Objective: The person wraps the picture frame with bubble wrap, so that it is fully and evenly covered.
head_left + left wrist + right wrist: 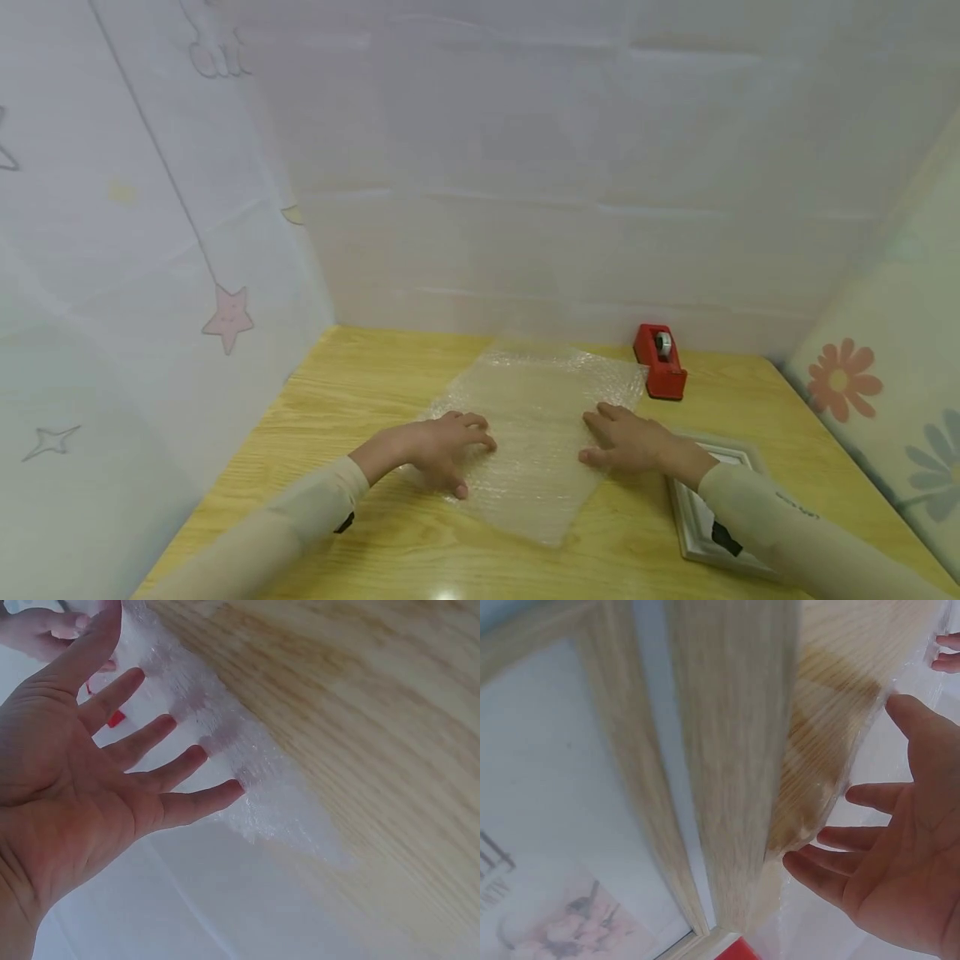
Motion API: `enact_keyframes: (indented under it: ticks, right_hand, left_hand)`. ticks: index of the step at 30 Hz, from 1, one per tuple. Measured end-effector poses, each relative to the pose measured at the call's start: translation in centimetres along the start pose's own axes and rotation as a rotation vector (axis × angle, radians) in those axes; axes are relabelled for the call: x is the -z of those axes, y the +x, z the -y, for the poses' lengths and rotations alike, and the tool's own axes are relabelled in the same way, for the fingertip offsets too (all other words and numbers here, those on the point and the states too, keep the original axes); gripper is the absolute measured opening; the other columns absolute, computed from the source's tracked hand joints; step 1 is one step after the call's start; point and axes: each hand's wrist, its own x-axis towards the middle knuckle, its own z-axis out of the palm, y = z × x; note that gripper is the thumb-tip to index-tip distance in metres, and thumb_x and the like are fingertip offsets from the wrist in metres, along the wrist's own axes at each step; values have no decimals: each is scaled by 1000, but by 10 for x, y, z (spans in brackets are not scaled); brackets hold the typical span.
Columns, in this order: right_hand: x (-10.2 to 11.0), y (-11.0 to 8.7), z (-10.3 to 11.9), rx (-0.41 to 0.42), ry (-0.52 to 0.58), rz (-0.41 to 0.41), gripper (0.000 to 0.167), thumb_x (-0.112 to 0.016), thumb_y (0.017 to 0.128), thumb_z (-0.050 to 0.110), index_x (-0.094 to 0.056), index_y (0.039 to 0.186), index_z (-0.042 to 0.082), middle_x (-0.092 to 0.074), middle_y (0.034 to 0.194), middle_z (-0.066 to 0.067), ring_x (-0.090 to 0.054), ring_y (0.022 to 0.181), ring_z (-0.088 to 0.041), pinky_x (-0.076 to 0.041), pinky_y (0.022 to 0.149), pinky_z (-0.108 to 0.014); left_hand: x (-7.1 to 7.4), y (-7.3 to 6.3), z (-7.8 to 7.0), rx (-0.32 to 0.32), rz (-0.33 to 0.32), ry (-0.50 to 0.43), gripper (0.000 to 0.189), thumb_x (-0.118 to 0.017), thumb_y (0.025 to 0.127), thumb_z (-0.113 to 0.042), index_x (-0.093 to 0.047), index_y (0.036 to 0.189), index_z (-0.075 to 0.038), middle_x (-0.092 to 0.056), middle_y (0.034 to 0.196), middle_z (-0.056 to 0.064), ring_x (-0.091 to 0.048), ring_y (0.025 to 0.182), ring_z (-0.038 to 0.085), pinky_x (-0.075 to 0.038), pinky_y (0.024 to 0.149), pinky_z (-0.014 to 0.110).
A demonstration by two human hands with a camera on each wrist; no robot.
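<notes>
A clear sheet of bubble wrap lies flat on the wooden table, turned at an angle. My left hand rests on its left side, fingers spread; in the left wrist view the straight fingertips touch the bubble wrap. On the sheet's right side lies my right hand, also with spread fingers, and its fingertips meet the sheet's edge in the right wrist view. Partly under my right forearm is a picture frame, whose pale wood border fills much of the right wrist view.
A red tape dispenser with a roll of tape stands at the back right, close to the sheet's far corner. White sheeting hangs behind the table, and printed cloth walls border both sides.
</notes>
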Motion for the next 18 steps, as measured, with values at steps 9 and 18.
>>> enact_keyframes:
  ticks: [9,18]
  right_hand:
    - [0,-4,-1,80,-107,-81,71,-59,101,51,-50,146,-4,-43,148,-32,-41,135,-51,-35,106,-64]
    - [28,-34,-17,170,54,-152,55,-65,102,27,-50,148,0,-42,151,-28,-41,136,-48,-38,104,-64]
  left_hand:
    - [15,6,-12,43,44,149,74,-81,85,-50,-52,149,-28,-29,161,12,-30,145,38,-38,102,67]
    - [39,54,-60,0,-112,218,53,-66,100,-44,-56,147,-24,-54,143,2,-55,126,23,-48,97,53]
